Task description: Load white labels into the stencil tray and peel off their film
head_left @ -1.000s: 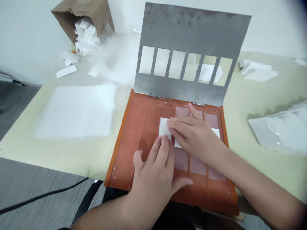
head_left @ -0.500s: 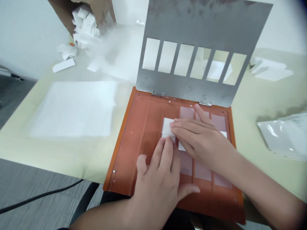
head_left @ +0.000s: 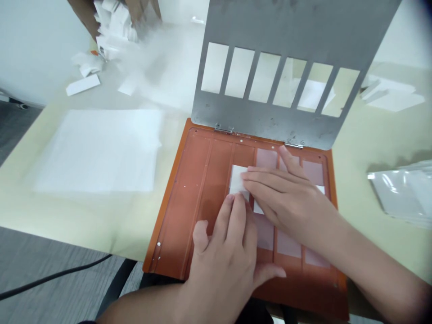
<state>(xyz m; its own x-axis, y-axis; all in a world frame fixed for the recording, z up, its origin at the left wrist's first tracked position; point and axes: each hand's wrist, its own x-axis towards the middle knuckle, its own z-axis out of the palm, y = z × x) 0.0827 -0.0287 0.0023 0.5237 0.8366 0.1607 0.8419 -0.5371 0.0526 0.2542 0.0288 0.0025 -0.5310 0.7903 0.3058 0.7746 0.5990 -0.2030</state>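
Atop orange tray [head_left: 189,202] — both hands [head_left: 224,256] [head_left: 286,198] on paper [head_left: 237,177]

Head camera peers down at hands [head_left: 286,202], somewhat hazily.

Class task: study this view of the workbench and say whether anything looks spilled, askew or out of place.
At the far left, a brown cardboard box lies tipped on its side, with white rectangular pieces spilling from it across the pale green tabletop. One loose white strip lies apart. It looks like a spill.
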